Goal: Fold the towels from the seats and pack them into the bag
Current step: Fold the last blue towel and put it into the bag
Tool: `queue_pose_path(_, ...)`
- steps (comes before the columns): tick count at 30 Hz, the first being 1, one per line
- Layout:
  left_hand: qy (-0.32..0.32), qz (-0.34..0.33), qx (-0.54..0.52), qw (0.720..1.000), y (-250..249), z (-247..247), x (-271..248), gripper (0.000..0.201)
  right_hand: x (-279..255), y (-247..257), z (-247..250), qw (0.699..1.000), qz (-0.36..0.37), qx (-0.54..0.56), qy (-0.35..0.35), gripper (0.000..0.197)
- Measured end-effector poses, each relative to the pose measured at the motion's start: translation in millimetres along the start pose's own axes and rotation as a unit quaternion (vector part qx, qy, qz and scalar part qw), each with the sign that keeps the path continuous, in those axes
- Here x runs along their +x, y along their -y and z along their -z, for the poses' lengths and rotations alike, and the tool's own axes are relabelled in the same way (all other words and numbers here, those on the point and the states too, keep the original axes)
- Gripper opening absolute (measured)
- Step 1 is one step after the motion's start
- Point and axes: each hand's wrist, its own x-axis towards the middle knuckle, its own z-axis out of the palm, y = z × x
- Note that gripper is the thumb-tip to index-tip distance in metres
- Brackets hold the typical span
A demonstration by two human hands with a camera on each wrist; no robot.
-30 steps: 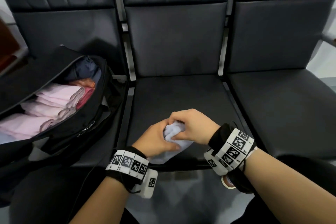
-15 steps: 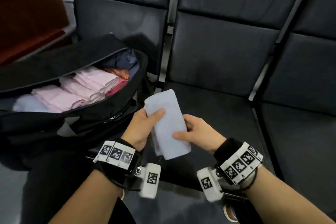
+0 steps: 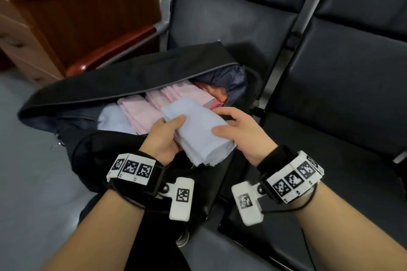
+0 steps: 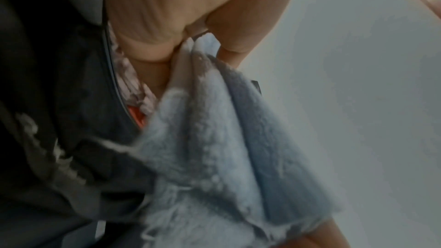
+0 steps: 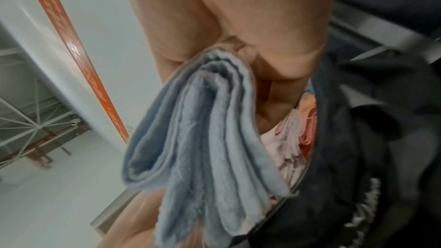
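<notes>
A folded pale blue towel [image 3: 198, 132] hangs over the open mouth of the black bag [image 3: 105, 86]. My left hand [image 3: 164, 134] grips its left side, thumb on top. My right hand [image 3: 237, 132] grips its right side, thumb on top and fingers underneath. The wrist views show the folded layers of the towel [image 4: 214, 148] [image 5: 203, 139] pinched between thumb and fingers of each hand. Several folded pink towels [image 3: 154, 103] and another pale blue one [image 3: 112, 119] lie packed inside the bag, with orange and dark blue cloth at the far end.
The bag sits on the leftmost black seat [image 3: 220, 28]. Another black seat [image 3: 341, 94] stands to the right. A brown wooden cabinet [image 3: 77, 13] stands at the back left, over grey floor [image 3: 26, 182].
Both hands lifted the folded blue towel off the middle seat and carried it left over the open bag. My view swung left with it.
</notes>
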Motion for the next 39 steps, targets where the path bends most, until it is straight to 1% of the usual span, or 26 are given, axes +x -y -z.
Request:
queue_pose_path(3, -0.051, 0.011, 0.01, 0.999, -20, 18, 22, 0.035, 28, 8, -23, 1.0, 0.006, 0.009, -0.002, 0.042)
queue_pose_path(5, -0.066, 0.044, 0.021, 0.997, -32, 26, 35, 0.036, 46, 9, -35, 0.999, -0.003, 0.037, 0.002, 0.041)
queue_pose_path(6, -0.069, 0.073, 0.022, 0.995, -37, 29, 40, 0.037, 54, 10, -39, 0.998, -0.007, 0.056, 0.006, 0.039)
queue_pose_path(8, -0.051, 0.137, 0.019, 0.989, -47, 32, 48, 0.04, 68, 11, -47, 0.996, -0.014, 0.087, 0.006, 0.032)
queue_pose_path(9, -0.037, 0.159, 0.009, 0.987, -52, 31, 52, 0.04, 75, 13, -51, 0.995, -0.015, 0.1, 0.003, 0.029)
queue_pose_path(12, -0.038, 0.18, -0.032, 0.982, -69, 29, 64, 0.043, 98, 18, -61, 0.992, -0.007, 0.126, -0.01, 0.019)
queue_pose_path(14, -0.03, 0.189, -0.018, 0.981, -84, 29, 70, 0.044, 115, 20, -68, 0.991, 0.001, 0.133, -0.017, 0.018)
queue_pose_path(16, -0.032, 0.166, -0.005, 0.986, -98, 31, 76, 0.045, 129, 19, -75, 0.991, 0.007, 0.127, -0.028, 0.021)
queue_pose_path(19, -0.071, 0.056, 0.05, 0.995, -112, 37, 92, 0.042, 146, 13, -82, 0.993, 0.041, 0.105, -0.035, 0.031)
queue_pose_path(21, -0.107, -0.013, 0.085, 0.991, -114, 44, 107, 0.042, 154, 5, -83, 0.993, 0.065, 0.098, -0.031, 0.036)
queue_pose_path(23, -0.145, -0.047, 0.112, 0.982, -108, 51, 120, 0.049, 160, -10, -83, 0.996, 0.069, 0.037, -0.045, 0.038)
queue_pose_path(25, -0.182, -0.037, 0.171, 0.968, -94, 58, 129, 0.05, 161, -30, -83, 0.998, 0.029, -0.04, -0.043, 0.042)
queue_pose_path(27, -0.205, -0.021, 0.205, 0.957, -80, 64, 135, 0.044, 159, -50, -84, 0.996, -0.009, -0.087, -0.026, 0.044)
queue_pose_path(30, -0.207, -0.016, 0.215, 0.954, -72, 67, 142, 0.048, 159, -62, -83, 0.986, -0.004, -0.168, -0.016, 0.043)
queue_pose_path(32, -0.207, -0.017, 0.232, 0.95, -73, 66, 142, 0.043, 159, -61, -85, 0.975, -0.002, -0.22, 0.005, 0.044)
queue_pose_path(33, -0.212, -0.017, 0.241, 0.947, -73, 64, 141, 0.042, 158, -59, -85, 0.972, -0.001, -0.235, 0.016, 0.045)
queue_pose_path(35, -0.227, -0.016, 0.249, 0.941, -75, 59, 134, 0.047, 153, -55, -85, 0.965, 0.003, -0.258, 0.036, 0.049)
queue_pose_path(37, -0.23, -0.01, 0.265, 0.936, -77, 53, 123, 0.049, 145, -49, -85, 0.951, 0.017, -0.303, 0.053, 0.054)
queue_pose_path(38, -0.225, -0.01, 0.27, 0.936, -78, 50, 115, 0.046, 140, -46, -85, 0.941, 0.026, -0.332, 0.057, 0.055)
queue_pose_path(39, -0.218, -0.017, 0.276, 0.936, -79, 48, 108, 0.037, 135, -43, -87, 0.931, 0.036, -0.36, 0.055, 0.056)
